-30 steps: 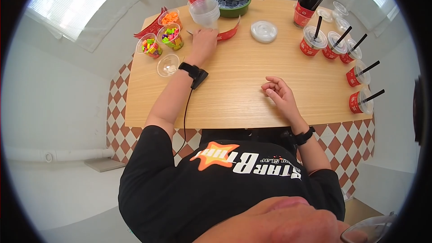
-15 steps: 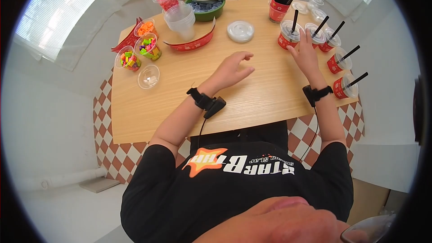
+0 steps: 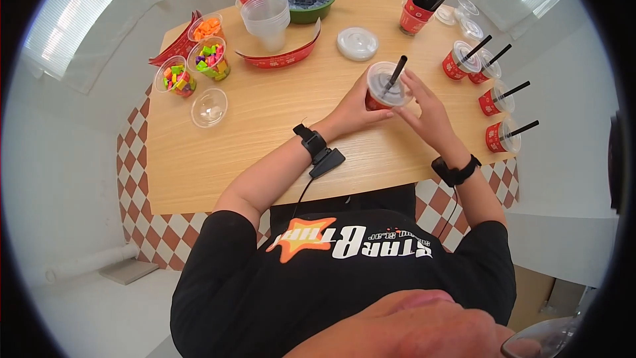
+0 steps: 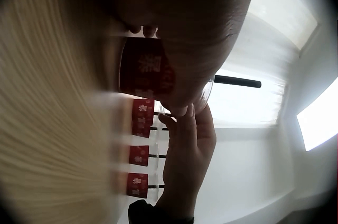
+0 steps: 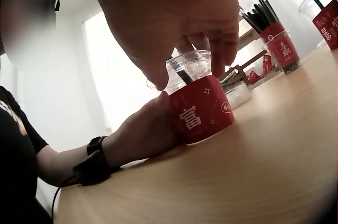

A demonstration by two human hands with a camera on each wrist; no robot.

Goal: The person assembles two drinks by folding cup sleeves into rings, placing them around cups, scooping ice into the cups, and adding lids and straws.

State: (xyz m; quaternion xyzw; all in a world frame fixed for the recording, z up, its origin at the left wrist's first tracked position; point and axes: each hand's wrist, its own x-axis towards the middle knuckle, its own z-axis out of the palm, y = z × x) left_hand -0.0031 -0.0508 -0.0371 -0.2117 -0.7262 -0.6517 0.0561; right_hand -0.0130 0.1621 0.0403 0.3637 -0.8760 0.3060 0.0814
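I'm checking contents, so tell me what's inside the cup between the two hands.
A black straw reaches into the cup, seen through its clear upper part. Anything lower down is covered by the red sleeve and left hand.

A lidded red cup [image 5: 208, 109] is no longer standing with the cups [image 3: 456, 67] on the right, which are numbering four instead of five; it is now sitting nearer, further left. The left hand [image 3: 356, 111], empty half a second ago, is gripping its side. The right hand [image 3: 430, 114] is coming nearer, gripping its top.
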